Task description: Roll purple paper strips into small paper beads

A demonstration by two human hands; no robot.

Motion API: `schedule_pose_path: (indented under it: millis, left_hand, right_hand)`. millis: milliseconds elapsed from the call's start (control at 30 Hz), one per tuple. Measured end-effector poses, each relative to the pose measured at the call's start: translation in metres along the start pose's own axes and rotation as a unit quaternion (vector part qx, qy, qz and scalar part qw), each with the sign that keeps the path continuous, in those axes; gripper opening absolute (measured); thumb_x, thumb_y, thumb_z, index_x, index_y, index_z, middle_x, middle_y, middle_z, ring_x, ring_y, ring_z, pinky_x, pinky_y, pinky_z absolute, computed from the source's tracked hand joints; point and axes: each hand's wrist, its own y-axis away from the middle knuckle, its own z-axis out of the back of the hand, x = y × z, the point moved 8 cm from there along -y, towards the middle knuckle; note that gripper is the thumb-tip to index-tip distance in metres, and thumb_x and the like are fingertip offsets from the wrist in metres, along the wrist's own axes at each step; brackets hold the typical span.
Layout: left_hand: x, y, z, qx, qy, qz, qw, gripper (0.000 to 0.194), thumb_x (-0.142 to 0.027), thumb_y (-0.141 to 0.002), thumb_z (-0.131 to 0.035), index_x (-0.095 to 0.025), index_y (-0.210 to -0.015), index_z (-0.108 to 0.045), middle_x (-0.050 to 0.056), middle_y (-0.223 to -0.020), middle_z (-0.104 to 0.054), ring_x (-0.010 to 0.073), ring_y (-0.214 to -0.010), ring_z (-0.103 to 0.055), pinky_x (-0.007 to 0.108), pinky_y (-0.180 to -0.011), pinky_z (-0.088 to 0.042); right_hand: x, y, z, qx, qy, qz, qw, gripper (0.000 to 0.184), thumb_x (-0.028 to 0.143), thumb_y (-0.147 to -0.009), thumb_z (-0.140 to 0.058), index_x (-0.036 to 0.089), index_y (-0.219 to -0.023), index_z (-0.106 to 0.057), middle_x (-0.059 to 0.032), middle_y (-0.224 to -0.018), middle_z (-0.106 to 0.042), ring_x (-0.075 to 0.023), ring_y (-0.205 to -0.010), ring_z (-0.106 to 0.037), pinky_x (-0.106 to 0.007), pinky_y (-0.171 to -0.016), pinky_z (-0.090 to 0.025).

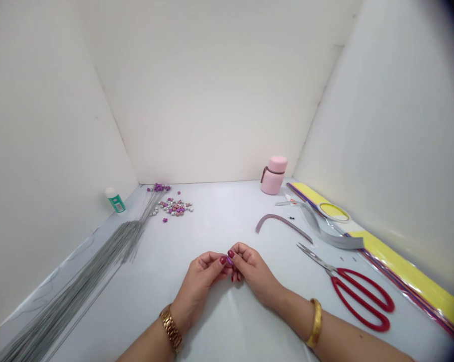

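Both hands meet above the near middle of the white table. My left hand (206,271), with a watch at its wrist, pinches one side of a small purple paper star (230,261). The other side is between the thumb and fingers of my right hand (249,266), which has a gold bangle on its wrist. Fingertips cover most of the star, so its exact shape is hard to make out. Farther back on the left lies a loose pile of small shiny stars (177,206) in purple, silver and rose.
Long grey wires (79,271), some tipped with purple stars (159,187), lie left, near a green-labelled glue bottle (115,201). A pink flask (274,176) stands at the back. Rightward are grey paper strips (283,221), red-handled scissors (347,286), a tape roll (334,211) and packaged coloured paper (400,266).
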Motion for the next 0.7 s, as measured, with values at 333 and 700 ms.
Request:
schedule_pose_path:
  millis: [333,700]
  left_hand:
    - [0.0,0.001,0.001,-0.003,0.03,0.0,1.0,0.011,-0.021,-0.071,-0.065,-0.011,-0.074,-0.062,0.006,-0.071,-0.065,0.0142,-0.068,-0.059,0.026,-0.07,-0.044]
    - [-0.002,0.003,0.009,-0.021,0.058,0.011,0.998,0.012,-0.023,-0.07,-0.066,-0.013,-0.077,-0.062,0.005,-0.078,-0.065,0.0114,-0.074,-0.059,0.023,-0.077,-0.043]
  right_hand:
    - [0.004,0.003,0.001,-0.017,0.095,0.044,0.994,0.025,0.041,-0.084,-0.044,0.018,-0.072,-0.046,0.0052,-0.054,-0.049,-0.008,-0.045,-0.046,-0.02,-0.045,-0.037]
    - [0.068,0.042,0.111,-0.145,0.429,0.046,0.89,0.018,0.038,-0.079,-0.046,0.022,-0.08,-0.054,-0.0049,-0.075,-0.062,-0.0218,-0.066,-0.058,-0.034,-0.061,-0.042]
